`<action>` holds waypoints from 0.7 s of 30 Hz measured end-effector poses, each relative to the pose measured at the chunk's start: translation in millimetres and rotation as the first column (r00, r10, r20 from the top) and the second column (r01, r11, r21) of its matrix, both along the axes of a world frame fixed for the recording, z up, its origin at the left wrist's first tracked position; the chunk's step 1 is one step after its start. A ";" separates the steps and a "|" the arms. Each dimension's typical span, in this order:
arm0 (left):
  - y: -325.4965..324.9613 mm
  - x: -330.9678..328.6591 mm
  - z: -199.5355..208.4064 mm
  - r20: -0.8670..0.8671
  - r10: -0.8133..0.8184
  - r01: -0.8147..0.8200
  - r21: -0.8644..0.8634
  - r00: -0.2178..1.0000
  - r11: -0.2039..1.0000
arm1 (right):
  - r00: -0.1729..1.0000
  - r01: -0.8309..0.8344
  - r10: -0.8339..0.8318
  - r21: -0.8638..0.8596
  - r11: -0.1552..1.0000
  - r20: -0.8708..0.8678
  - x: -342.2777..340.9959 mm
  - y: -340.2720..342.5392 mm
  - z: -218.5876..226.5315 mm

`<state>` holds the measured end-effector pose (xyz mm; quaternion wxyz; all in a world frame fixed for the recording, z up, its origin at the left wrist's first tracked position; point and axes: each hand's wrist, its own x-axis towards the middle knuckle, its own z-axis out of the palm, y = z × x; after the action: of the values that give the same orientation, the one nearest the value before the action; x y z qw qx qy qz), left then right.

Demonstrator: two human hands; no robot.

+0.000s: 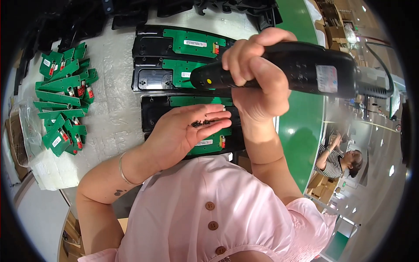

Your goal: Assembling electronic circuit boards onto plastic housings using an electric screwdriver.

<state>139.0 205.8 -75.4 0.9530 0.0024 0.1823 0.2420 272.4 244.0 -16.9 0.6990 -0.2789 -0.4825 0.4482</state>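
Down the middle of the pale, plastic-covered desk (111,87) you've got a column of shallow black housings (150,46), basically trays, and the top two each have a green circuit board (198,43) lying in them with a white label on it. More green shows in the housing area nearest the body, but the left hand (176,135) covers too much to say how many are there. That hand is palm up, fingers extended, working as a little dish for a bunch of tiny black screws (200,123). Right hand (266,83) is wrapped firmly around a chunky black power screwdriver (305,65), nose pointing left over the second board; can't tell if the bit touches anything. Off to the left, loose boards (65,98) with red-and-white parts sit in a messy pile, no container, near a crumpled clear plastic bag (29,131). Over right, another person (334,161) is by some cardboard boxes (322,192), contents too small to make out.
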 end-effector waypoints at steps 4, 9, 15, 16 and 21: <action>-1.3 0.0 2.2 -0.052 -0.050 0.056 0.132 0.997 0.990 | 0.968 0.073 -0.061 -0.038 0.997 0.244 -7.6 2.1 -0.4; -0.3 -1.9 8.0 -0.163 -0.148 0.178 0.188 0.975 0.966 | 0.956 0.038 -0.012 -0.081 0.996 0.293 -9.4 3.3 0.2; 2.5 -2.2 7.1 -0.189 -0.138 0.189 0.282 0.972 0.941 | 0.917 -0.028 0.059 -0.083 0.996 0.394 -11.8 8.6 0.3; 1.8 -1.9 6.6 -0.212 -0.132 0.191 0.290 0.968 0.938 | 0.912 -0.038 0.070 -0.087 0.996 0.405 -12.1 8.1 2.4; 1.0 -4.8 5.1 -0.194 -0.092 0.142 0.262 0.977 0.955 | 0.826 -0.146 0.133 -0.020 0.989 0.548 -19.3 13.5 0.9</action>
<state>134.2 206.8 -70.3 0.9358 0.1668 0.2319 0.2067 253.1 257.4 -16.0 0.5001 -0.3516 -0.6863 0.3940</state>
